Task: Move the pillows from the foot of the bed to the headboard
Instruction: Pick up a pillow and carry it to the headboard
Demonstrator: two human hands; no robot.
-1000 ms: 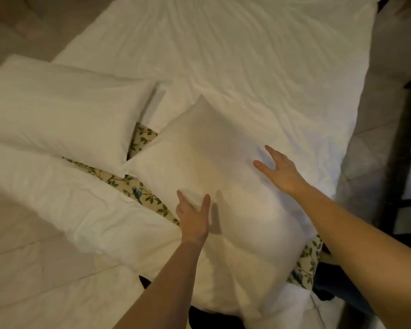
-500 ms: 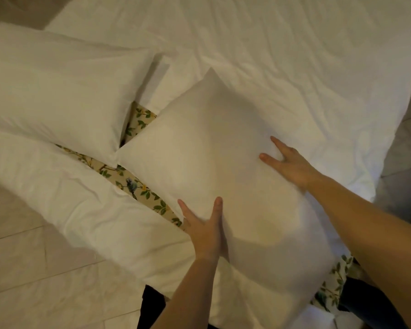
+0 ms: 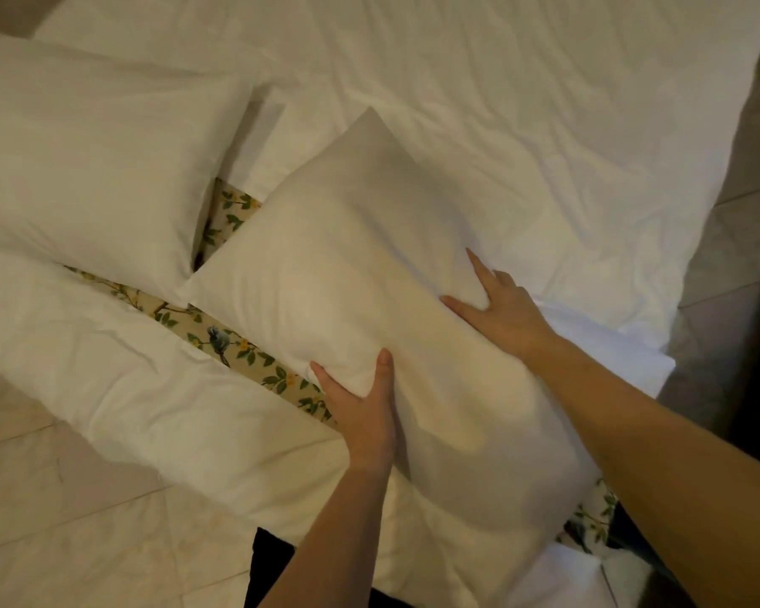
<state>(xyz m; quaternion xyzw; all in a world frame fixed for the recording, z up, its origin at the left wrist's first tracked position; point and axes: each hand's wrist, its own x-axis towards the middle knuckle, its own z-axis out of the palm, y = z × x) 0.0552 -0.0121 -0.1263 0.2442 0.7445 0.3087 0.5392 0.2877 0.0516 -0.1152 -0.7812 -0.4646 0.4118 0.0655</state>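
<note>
Two pillows lay at the near end of the bed, both hands on the nearer one.

From the head camera, the nearer pillow (image 3: 369,309) sat askew on the white sheet (image 3: 523,125), with the second pillow (image 3: 93,168) just beside it to the left. The left hand (image 3: 363,408) pinched the near edge, thumb on top and fingers under; the right hand (image 3: 507,311) pressed on the far side, fingers spread, gripping nothing. The pillow looked soft and light, likely to sag, so holding two opposite edges seemed best. No headboard was in view.
</note>
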